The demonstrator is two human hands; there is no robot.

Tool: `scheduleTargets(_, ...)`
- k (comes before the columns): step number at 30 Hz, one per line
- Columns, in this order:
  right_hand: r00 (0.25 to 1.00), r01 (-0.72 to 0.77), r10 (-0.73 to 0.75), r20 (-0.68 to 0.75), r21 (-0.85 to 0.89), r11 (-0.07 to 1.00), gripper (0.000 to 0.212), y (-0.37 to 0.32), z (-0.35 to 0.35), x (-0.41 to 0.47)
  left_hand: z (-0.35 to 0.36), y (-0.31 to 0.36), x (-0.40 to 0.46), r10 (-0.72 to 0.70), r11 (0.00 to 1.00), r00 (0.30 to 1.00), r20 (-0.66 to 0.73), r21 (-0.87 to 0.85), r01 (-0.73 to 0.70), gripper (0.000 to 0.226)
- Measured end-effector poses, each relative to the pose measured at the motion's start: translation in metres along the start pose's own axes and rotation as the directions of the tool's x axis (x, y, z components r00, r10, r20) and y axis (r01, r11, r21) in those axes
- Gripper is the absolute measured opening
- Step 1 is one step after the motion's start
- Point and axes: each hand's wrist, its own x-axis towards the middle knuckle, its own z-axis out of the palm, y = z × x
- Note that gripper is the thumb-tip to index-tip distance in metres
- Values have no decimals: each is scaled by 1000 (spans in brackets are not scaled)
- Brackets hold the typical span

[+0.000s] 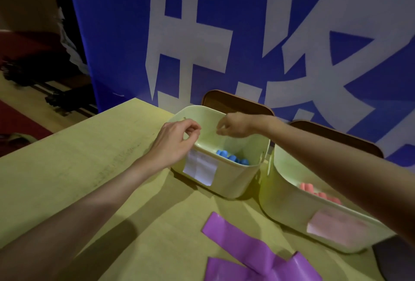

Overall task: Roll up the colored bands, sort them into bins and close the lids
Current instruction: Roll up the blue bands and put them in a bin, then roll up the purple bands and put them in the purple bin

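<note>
Both hands hovered over the left bin holding blue rolls, the left grip and right grip loosely curled, empty, while purple bands lay flat on the tabletop.

I am stretching both bare forearms forward, my left arm running up from the lower left and my right arm coming in from the right edge. My left hand is hanging palm down with its wrist slightly bent, fingers curled so thumb and forefinger are nearly meeting. My right hand is reaching across toward it, wrist bent, fingers loosely curled and pointing down. I am keeping the two hands near each other, not touching, neither one visibly holding anything.
</note>
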Motion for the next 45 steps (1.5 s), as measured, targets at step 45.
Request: scheduleTargets(45,739,-346,605,-296,604,718,31,-6,224,-260,2,81,-235,-564,778,775,287,498,382,51)
